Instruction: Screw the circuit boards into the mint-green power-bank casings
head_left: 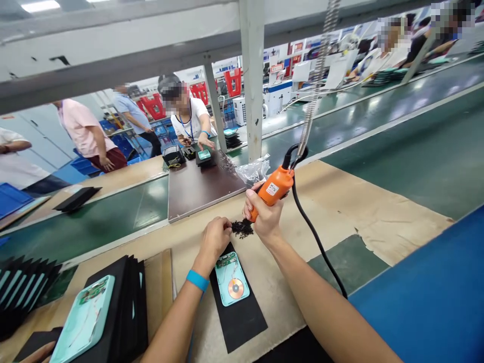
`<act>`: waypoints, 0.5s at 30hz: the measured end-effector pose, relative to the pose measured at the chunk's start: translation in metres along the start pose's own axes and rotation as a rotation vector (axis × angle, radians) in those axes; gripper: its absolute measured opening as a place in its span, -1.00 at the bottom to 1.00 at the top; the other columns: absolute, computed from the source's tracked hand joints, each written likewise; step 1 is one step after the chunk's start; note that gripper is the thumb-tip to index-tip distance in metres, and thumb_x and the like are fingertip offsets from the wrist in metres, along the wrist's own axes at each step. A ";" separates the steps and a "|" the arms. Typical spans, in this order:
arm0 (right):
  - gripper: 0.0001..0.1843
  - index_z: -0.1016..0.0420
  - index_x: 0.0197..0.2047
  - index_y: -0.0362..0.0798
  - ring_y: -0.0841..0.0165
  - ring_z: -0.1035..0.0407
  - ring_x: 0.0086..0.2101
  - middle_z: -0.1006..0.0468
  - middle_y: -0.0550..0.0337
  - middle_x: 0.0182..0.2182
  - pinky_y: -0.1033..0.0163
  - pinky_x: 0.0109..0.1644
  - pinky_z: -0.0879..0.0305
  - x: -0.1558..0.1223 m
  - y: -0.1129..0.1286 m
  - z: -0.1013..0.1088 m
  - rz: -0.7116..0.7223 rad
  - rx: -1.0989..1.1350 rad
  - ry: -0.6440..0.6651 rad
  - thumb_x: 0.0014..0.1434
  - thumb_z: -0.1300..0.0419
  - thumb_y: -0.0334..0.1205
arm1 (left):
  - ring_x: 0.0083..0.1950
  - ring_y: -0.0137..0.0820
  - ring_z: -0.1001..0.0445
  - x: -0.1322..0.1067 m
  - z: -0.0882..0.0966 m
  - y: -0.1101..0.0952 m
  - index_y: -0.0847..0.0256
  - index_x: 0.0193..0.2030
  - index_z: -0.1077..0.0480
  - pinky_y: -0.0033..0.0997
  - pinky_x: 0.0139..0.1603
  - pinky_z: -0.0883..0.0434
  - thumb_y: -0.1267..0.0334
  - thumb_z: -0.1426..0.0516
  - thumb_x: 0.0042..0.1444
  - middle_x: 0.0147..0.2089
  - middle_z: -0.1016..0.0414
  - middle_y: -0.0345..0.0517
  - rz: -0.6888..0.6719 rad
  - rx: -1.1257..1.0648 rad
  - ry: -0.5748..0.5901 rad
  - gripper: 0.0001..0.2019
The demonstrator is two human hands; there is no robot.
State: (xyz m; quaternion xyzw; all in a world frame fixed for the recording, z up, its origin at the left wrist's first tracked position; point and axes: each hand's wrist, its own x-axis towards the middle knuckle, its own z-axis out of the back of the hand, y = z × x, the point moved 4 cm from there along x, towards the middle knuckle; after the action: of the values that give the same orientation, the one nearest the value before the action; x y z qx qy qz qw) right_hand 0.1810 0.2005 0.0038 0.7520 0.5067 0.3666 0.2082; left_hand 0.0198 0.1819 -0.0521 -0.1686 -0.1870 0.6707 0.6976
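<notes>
Your right arm stretches forward, the right hand [267, 216] wrapped around the tilted orange cylindrical power tool [276, 185], its lower end near the heap of tiny black pieces [242, 229]. Your left hand [215, 236] curls its fingers down at the heap's edge — whether they pinch anything, I cannot tell. Between your forearms, the turquoise rounded-rectangular shell [228, 282] lies open-side up on the black rectangular sheet [242, 327].

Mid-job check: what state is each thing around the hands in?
Right grip: closed around orange tool.
Left grip: fingertips at black bits; whether pinching any, can't tell.
Orange tool: held tilted, lower end near black bits; running or not, can't tell.
Black bits: loose, heaped.
Case between the arms: open, board and coil exposed.
Sheet under it: flat.
Bag: crumpled.
Cord: slack.
</notes>
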 end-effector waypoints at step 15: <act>-0.66 -0.60 -0.53 0.14 0.31 -0.20 -0.71 -0.21 0.10 -0.71 -0.12 -0.59 0.08 0.002 -0.002 0.000 -0.195 0.136 -0.109 -0.35 -0.64 -0.07 | -0.08 -0.22 -0.66 -0.062 0.008 0.013 0.15 -0.18 -0.58 -0.29 -0.02 -0.54 0.34 -0.37 0.25 -0.07 -0.75 -0.04 0.037 -0.219 -0.099 -0.93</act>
State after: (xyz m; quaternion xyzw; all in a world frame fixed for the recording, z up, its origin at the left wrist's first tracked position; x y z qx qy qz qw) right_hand 0.1805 0.2032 0.0030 0.7303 0.5890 0.2681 0.2187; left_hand 0.0025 0.1202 -0.0539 -0.2138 -0.2905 0.6664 0.6525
